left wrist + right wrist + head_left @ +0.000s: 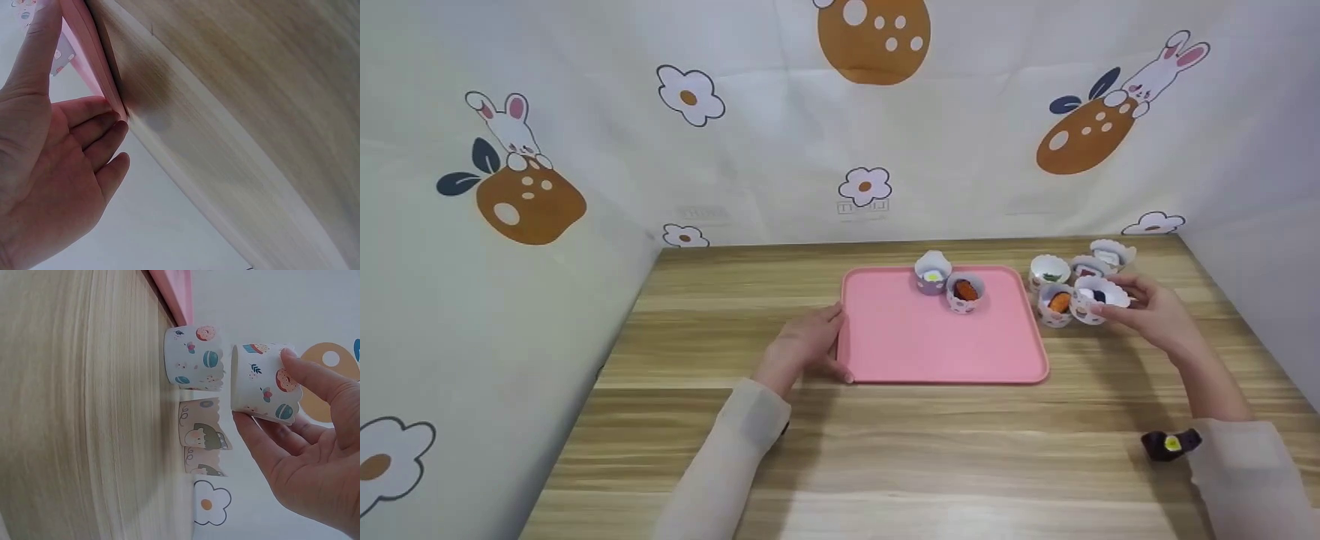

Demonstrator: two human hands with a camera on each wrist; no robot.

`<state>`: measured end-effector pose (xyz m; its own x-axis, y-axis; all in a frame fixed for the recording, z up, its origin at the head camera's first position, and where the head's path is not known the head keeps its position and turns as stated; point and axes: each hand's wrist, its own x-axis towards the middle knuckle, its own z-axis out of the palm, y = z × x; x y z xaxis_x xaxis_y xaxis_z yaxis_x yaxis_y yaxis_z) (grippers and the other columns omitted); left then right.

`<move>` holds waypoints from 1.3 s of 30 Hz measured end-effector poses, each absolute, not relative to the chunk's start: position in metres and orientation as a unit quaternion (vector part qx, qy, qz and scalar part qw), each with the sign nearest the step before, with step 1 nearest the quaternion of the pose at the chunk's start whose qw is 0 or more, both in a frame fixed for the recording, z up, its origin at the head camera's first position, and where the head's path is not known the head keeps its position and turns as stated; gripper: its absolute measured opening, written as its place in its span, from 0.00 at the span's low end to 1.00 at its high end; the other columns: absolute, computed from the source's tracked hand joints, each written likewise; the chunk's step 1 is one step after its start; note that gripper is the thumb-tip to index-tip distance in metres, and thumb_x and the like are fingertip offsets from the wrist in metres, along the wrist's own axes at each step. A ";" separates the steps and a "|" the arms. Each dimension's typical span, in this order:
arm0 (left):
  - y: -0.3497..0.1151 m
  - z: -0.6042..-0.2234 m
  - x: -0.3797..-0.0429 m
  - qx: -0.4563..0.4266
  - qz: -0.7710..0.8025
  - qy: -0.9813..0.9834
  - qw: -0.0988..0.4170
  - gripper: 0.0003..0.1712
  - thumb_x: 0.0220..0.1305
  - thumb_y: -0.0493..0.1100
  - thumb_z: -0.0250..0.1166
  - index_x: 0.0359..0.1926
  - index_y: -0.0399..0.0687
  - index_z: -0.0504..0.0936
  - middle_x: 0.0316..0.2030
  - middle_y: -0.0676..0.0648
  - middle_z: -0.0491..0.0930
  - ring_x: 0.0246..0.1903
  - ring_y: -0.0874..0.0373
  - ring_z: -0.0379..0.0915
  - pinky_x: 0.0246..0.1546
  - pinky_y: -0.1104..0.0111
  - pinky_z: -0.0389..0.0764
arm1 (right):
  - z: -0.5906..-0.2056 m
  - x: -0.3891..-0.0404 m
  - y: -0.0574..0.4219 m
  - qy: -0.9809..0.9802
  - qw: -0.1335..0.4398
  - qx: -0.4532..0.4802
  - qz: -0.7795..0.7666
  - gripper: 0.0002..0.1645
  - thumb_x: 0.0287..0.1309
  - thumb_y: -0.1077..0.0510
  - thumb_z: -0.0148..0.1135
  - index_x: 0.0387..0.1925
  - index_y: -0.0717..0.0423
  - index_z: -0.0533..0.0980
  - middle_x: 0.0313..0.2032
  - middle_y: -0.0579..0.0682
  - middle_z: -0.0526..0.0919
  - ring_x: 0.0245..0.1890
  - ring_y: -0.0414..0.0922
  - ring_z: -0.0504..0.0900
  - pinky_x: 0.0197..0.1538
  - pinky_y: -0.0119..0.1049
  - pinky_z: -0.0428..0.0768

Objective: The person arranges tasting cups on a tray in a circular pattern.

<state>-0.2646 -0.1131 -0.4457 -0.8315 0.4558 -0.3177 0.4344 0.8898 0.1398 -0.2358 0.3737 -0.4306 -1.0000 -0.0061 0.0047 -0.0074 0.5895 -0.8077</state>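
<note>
My left hand [808, 339] rests against the left edge of a pink tray [937, 349], its thumb at the near corner and its fingertips touching the rim farther up. In the left wrist view, the fingers of that hand [109, 138] are loosely bent at the tray's side. My right hand [1159, 315] pinches a white paper baking cup [1084, 309] between thumb and fingers, with a white-and-black piece inside. In the right wrist view this printed cup [264, 382] is raised off the table, beside a standing cup with the same pattern [194, 357].
On the tray's far side stand a cup with a white-and-yellow piece [932, 274] and a cup with a dark orange piece [964, 292]. Several more filled cups [1048, 270] cluster right of the tray. A dark wristband piece [1171, 445] sits by the right sleeve. Patterned cloth backs the table.
</note>
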 end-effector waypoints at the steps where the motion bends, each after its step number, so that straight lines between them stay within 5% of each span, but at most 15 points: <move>1: -0.113 -0.446 -0.265 0.232 0.031 0.957 0.174 0.68 0.48 0.69 0.74 0.78 0.42 0.50 0.80 0.44 0.47 0.78 0.48 0.47 0.79 0.58 0.54 | -0.430 -0.235 0.373 -0.892 -0.003 0.004 0.453 0.43 0.63 0.49 0.67 0.68 0.70 0.62 0.55 0.47 0.78 0.43 0.15 0.67 0.41 0.13 0.76; 5: -0.113 -0.446 -0.265 0.233 0.025 0.957 0.170 0.68 0.48 0.69 0.73 0.78 0.41 0.50 0.79 0.44 0.48 0.78 0.48 0.48 0.79 0.59 0.54 | -0.428 -0.234 0.368 -0.893 -0.015 0.003 0.449 0.44 0.63 0.48 0.66 0.69 0.69 0.61 0.63 0.66 0.69 0.43 0.15 0.67 0.41 0.13 0.77; 19: -0.112 -0.446 -0.265 0.227 0.019 0.957 0.180 0.67 0.48 0.69 0.72 0.78 0.42 0.50 0.80 0.44 0.46 0.79 0.49 0.46 0.79 0.58 0.53 | -0.420 -0.234 0.351 -0.878 -0.048 0.023 0.476 0.45 0.65 0.48 0.65 0.72 0.68 0.57 0.69 0.71 0.65 0.43 0.15 0.70 0.44 0.14 0.78; 25: -0.112 -0.447 -0.266 0.225 0.019 0.958 0.176 0.68 0.48 0.70 0.72 0.78 0.42 0.49 0.80 0.44 0.47 0.78 0.49 0.46 0.79 0.59 0.53 | -0.419 -0.234 0.341 -0.872 -0.042 0.037 0.486 0.43 0.64 0.51 0.66 0.71 0.68 0.59 0.64 0.65 0.70 0.44 0.18 0.73 0.45 0.16 0.80; 32: -0.113 -0.445 -0.264 0.232 0.032 0.957 0.170 0.67 0.48 0.68 0.74 0.78 0.40 0.52 0.79 0.44 0.49 0.78 0.48 0.48 0.79 0.58 0.55 | -0.424 -0.235 0.331 -0.853 -0.028 0.059 0.517 0.38 0.62 0.59 0.67 0.66 0.73 0.63 0.46 0.33 0.76 0.44 0.21 0.77 0.44 0.19 0.82; 39: -0.112 -0.445 -0.264 0.231 0.030 0.958 0.166 0.67 0.47 0.68 0.74 0.78 0.41 0.53 0.79 0.44 0.50 0.78 0.48 0.50 0.78 0.58 0.56 | -0.429 -0.240 0.323 -0.849 -0.037 0.069 0.522 0.35 0.62 0.62 0.66 0.64 0.75 0.64 0.46 0.37 0.77 0.43 0.22 0.78 0.44 0.19 0.82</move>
